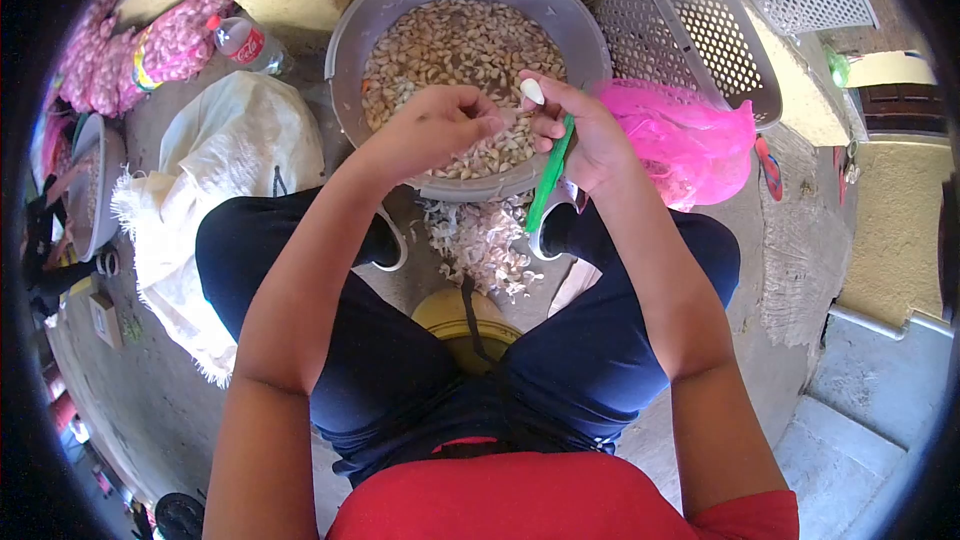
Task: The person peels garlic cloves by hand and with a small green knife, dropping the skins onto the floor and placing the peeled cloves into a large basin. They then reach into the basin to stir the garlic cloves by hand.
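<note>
My right hand [585,135] pinches a white peeled garlic clove [532,91] between thumb and finger. Its lower fingers also grip a long green handle [549,176], which points down toward my shoe; no blade shows. My left hand [440,130] is closed in a pinch just left of the clove, with a pale scrap at its fingertips too small to name. Both hands are above the near part of a large grey basin [345,50], where many garlic cloves [460,35] lie in water. Papery garlic skins [480,245] are heaped on the floor below the basin.
Grey perforated crates [690,20] and a pink plastic bag [690,135] stand to the right. On the left are a white woven sack [240,130], a cola bottle [250,46] and net bags of garlic [180,40]. A yellow container [455,320] sits between my legs.
</note>
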The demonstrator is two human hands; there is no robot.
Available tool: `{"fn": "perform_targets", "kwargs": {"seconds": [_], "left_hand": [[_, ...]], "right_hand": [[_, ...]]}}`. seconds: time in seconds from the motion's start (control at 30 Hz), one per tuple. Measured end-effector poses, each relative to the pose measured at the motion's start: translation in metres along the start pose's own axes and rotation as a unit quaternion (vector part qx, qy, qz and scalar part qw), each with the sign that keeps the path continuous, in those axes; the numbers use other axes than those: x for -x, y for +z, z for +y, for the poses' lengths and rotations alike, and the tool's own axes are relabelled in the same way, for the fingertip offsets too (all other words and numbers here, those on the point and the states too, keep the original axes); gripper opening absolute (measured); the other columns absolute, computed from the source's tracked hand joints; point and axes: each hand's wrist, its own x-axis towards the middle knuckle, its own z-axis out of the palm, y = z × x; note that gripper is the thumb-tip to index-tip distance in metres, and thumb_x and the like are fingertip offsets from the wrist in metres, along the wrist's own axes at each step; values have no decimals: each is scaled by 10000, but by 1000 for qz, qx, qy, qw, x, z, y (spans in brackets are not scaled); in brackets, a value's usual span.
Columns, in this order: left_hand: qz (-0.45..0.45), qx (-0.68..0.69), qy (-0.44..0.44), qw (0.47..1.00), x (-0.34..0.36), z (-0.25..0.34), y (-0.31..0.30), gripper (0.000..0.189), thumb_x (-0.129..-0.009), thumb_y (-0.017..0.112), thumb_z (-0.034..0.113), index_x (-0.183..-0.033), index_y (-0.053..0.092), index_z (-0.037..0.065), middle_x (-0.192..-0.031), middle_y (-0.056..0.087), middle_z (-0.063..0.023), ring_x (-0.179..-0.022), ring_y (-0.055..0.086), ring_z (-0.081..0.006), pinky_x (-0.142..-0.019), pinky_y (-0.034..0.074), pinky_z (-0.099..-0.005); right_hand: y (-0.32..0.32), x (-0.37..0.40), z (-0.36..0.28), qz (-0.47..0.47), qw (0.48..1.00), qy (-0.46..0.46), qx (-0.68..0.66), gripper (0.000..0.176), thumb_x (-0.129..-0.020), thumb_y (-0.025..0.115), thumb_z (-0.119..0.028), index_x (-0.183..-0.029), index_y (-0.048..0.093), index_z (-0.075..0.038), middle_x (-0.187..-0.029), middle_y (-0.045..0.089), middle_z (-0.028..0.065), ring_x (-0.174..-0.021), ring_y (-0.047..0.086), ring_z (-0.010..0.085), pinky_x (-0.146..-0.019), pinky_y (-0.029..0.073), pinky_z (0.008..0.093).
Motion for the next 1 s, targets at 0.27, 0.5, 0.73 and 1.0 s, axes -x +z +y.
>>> {"fn": "perform_targets", "kwargs": {"seconds": [0.27, 0.5, 0.73, 1.0], "left_hand": [[156, 87, 37, 983, -5, 0, -27, 180, -825, 562, 231, -857, 552, 54, -570, 427, 63, -466, 351, -13, -408, 245, -163], [199, 136, 48, 969, -5, -2, -36, 187, -813, 581, 239, -842, 550, 57, -564, 424, 73, -467, 350, -7, -406, 248, -160], [211, 102, 40, 971, -3, 5, -28, 195, -790, 613, 254, -814, 569, 65, -539, 428, 79, -428, 324, -8, -401, 231, -161], [203, 58, 58, 976, -5, 2, -24, 180, -777, 629, 249, -793, 574, 78, -571, 428, 75, -472, 332, -5, -418, 235, -171]], "right_hand": [[3, 6, 1, -26, 998, 25, 42, 330, -827, 524, -197, -1099, 490, -13, -798, 520, 9, -501, 387, 26, -467, 355, 183], [-4, 5, 7, -20, 983, 68, 171, 313, -805, 566, -174, -1064, 521, -3, -777, 533, 4, -492, 391, 25, -427, 362, 182], [-20, 3, 27, 13, 949, 144, 280, 273, -773, 612, -187, -973, 566, -6, -727, 553, 10, -468, 399, 29, -389, 362, 178], [-81, -14, -58, -37, 972, -34, -229, 207, -799, 548, -113, -956, 542, 23, -851, 597, 107, -455, 404, 56, -453, 397, 197]]}}
